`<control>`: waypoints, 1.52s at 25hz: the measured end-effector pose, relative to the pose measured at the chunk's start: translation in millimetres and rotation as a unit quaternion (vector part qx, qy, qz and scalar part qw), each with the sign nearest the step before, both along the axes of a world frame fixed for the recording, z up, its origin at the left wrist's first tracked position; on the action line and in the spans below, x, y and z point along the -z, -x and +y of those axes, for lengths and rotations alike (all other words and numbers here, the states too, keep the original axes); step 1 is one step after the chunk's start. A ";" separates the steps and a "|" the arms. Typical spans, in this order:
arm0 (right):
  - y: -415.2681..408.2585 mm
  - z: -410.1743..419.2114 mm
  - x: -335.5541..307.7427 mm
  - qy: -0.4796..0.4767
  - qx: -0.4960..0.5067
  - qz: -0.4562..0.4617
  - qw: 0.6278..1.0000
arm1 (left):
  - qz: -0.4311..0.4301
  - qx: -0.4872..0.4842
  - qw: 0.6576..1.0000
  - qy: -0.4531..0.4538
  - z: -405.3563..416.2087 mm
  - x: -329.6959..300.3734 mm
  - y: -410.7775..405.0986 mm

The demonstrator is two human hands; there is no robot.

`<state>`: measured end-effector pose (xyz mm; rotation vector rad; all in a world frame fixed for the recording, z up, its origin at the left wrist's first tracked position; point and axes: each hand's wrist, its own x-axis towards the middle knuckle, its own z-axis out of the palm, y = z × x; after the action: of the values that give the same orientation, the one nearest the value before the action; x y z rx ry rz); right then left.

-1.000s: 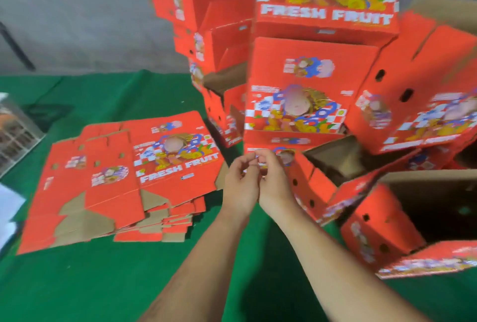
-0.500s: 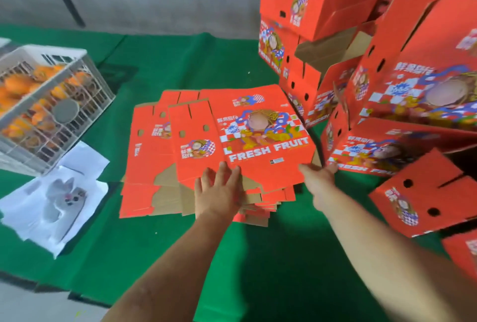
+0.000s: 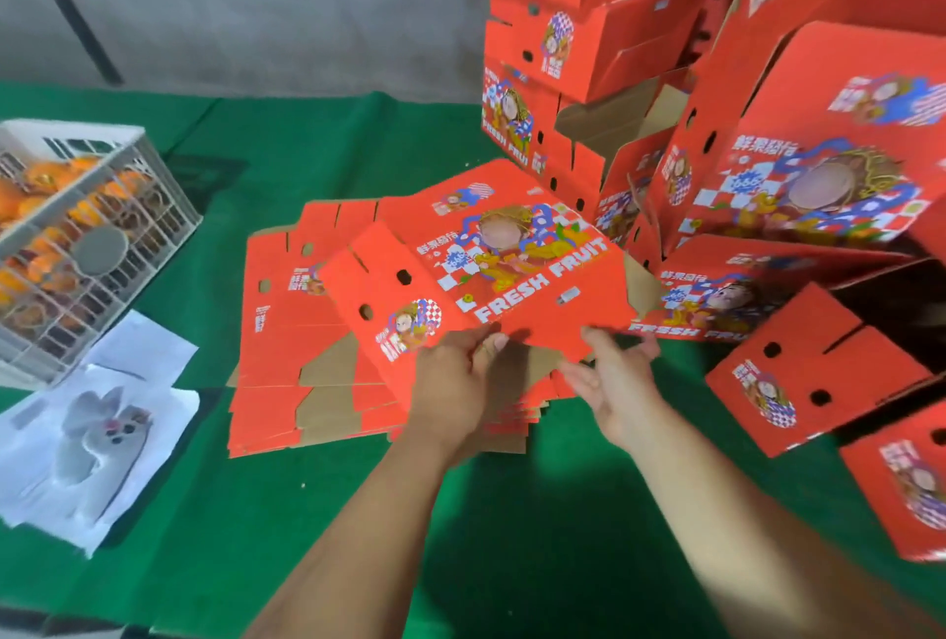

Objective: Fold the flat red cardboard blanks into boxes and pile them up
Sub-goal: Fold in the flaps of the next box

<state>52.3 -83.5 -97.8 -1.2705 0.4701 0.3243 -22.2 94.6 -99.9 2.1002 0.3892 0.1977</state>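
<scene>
Atop the stack of flat blanks (image 3: pixel 307 357) on the worktop (image 3: pixel 512 510), your left hand (image 3: pixel 450 382) and right hand (image 3: pixel 614 392) have now pinched and tilted up the top blank (image 3: pixel 491 280), ready for folding.

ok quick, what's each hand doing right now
left hand: grips the near edge of the top flat blank, lifting it off the stack.
right hand: fingers under the same blank's near edge, thumb on top, holding it.
</scene>
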 end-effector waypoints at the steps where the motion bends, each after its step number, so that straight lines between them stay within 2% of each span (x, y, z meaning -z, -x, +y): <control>1: 14.4 4.7 -1.3 0.011 -0.040 0.001 0.999 | -0.028 -0.010 0.996 0.086 -15.4 -3.9 -2.4; 3: 36.1 3.1 -3.1 0.007 -0.095 0.001 0.995 | -0.036 -0.018 0.969 0.243 -46.8 -9.0 -5.0; 5: 51.0 -7.4 -6.1 0.019 -0.113 -0.019 0.993 | -0.028 -0.039 0.943 0.329 -74.2 -4.8 -2.6; 10: 91.9 -49.4 -6.7 0.177 -0.169 -0.044 0.969 | -0.083 -0.086 0.910 0.398 -126.6 5.1 20.4; 13: 115.8 -72.5 -9.5 0.337 -0.262 -0.081 0.901 | -0.116 -0.102 0.893 0.424 -151.2 -4.2 29.0; 15: 116.0 -85.8 -9.1 0.313 -0.242 -0.124 0.910 | -0.130 -0.113 0.883 0.436 -162.2 -14.9 36.0; 19: 109.1 -101.9 -7.7 0.217 -0.201 -0.107 0.949 | -0.119 -0.075 0.861 0.488 -170.4 -24.3 52.4; 20: 110.8 -102.7 -5.2 0.194 -0.198 -0.102 0.955 | -0.116 -0.070 0.879 0.458 -171.0 -21.1 58.9; 21: 112.2 -102.9 -4.2 0.181 -0.193 -0.096 0.960 | -0.114 -0.067 0.913 0.385 -170.9 -16.1 65.8; 23: 111.2 -105.3 -4.6 0.158 -0.178 -0.087 0.967 | -0.100 -0.047 0.987 0.119 -168.8 -0.8 83.4; 24: 108.4 -106.8 -6.6 0.135 -0.165 -0.081 0.974 | -0.090 -0.013 0.996 -0.021 -167.3 9.5 93.2; 26: 102.2 -109.7 -14.4 0.125 -0.154 -0.058 0.978 | -0.069 0.071 0.972 -0.213 -164.7 28.4 109.0; 28: 97.3 -113.1 -22.6 0.135 -0.202 -0.044 0.969 | -0.074 0.046 0.941 -0.326 -162.6 36.1 113.3; 30: 95.2 -114.1 -31.1 0.108 -0.256 -0.060 0.959 | -0.098 -0.073 0.937 -0.328 -155.0 30.2 106.8; 31: 95.4 -115.9 -35.1 0.131 -0.289 -0.099 0.943 | -0.106 -0.111 0.936 -0.317 -151.4 25.3 104.0; 32: 94.2 -119.1 -38.2 0.190 -0.321 -0.159 0.914 | -0.113 -0.120 0.933 -0.320 -146.7 21.7 104.0; 34: 84.9 -130.8 -39.4 0.376 -0.335 -0.272 0.820 | -0.137 -0.099 0.923 -0.346 -133.3 16.1 112.0; 35: 79.0 -138.3 -40.1 0.422 -0.335 -0.297 0.788 | -0.156 -0.082 0.921 -0.348 -124.1 10.6 117.3; 36: 73.2 -146.2 -40.1 0.405 -0.344 -0.298 0.793 | -0.175 -0.062 0.924 -0.334 -112.8 3.7 122.5; 38: 65.2 -160.2 -39.6 0.303 -0.357 -0.269 0.842 | -0.217 -0.027 0.935 -0.278 -87.3 -12.5 129.2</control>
<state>-12.9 -243.8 -58.2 -2.0604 -0.4597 0.4323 -151.4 7.3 -87.4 2.5057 0.1258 0.8743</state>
